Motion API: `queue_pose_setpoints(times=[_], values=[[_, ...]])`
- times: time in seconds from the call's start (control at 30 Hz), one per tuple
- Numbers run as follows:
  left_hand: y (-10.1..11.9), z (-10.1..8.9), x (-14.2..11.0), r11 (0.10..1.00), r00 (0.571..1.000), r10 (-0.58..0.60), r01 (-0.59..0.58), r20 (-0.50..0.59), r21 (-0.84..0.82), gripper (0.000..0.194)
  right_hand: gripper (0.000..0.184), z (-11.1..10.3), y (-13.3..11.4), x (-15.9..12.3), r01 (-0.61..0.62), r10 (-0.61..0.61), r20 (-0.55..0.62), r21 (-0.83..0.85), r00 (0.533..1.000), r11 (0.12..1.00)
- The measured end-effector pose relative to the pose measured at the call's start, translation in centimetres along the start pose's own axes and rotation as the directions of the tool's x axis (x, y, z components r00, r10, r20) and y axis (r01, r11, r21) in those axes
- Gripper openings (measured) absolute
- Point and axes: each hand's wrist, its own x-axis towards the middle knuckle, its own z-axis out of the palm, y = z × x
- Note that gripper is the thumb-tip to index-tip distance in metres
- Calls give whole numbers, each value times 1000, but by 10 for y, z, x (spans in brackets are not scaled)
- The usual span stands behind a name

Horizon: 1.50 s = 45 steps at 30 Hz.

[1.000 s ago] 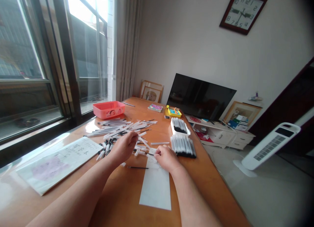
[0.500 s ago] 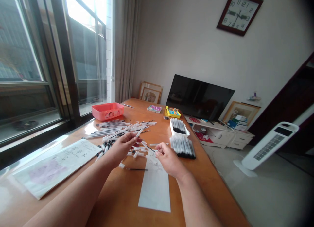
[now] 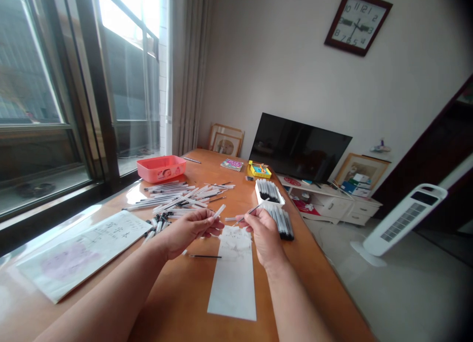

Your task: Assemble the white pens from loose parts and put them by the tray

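Between the fingers of my left hand (image 3: 194, 228) is a translucent white pen barrel (image 3: 219, 212), tilted up to the right. My right hand (image 3: 265, 236) pinches a thin dark pen refill (image 3: 255, 208), its one end pointing down and left toward my left hand. The barrel and the refill are apart. Beneath the hands lies a white paper strip (image 3: 232, 288) with scribbles at its far end. Another dark refill (image 3: 205, 256) rests across the strip's left edge. Beyond my left hand spreads a loose pile of pen barrels (image 3: 177, 196), with black and white pen caps (image 3: 159, 223) close by.
A writing booklet (image 3: 81, 253) lies at the left. Farther back stand a red plastic box (image 3: 161, 169), a small magazine (image 3: 232, 164) and a yellow box (image 3: 259, 170). A white container (image 3: 275, 202) of pens and a bundle of pens (image 3: 284, 223) sit near the table's right edge.
My left hand has moved right and slightly nearer with the barrel. The right hand has shifted right, and the refill in it now slants up to the right.
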Motion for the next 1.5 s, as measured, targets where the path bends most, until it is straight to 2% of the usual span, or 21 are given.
queue_pose_setpoints(times=[0.13,0.33,0.77,1.1,1.37,1.5], values=[[-1,7,-3,995,995,-57,50,85,86,33,21,-1,-8,-2,102,-94,-78,99,992,990],[-3,8,-2,991,993,-53,40,103,129,33,21,2,-7,-5,164,-161,-66,41,985,986],[-6,7,-1,990,992,-44,27,116,138,33,22,6,-4,-6,134,-134,12,19,991,991],[-6,7,-1,989,992,-20,1,122,147,31,25,4,-4,-8,102,-81,134,-156,988,982],[-1,5,-2,991,995,-9,-5,102,137,31,23,-2,-4,-3,39,-36,29,-120,999,992],[-1,-1,0,988,997,31,-41,66,148,32,20,-7,7,3,64,-61,20,-289,998,955]])
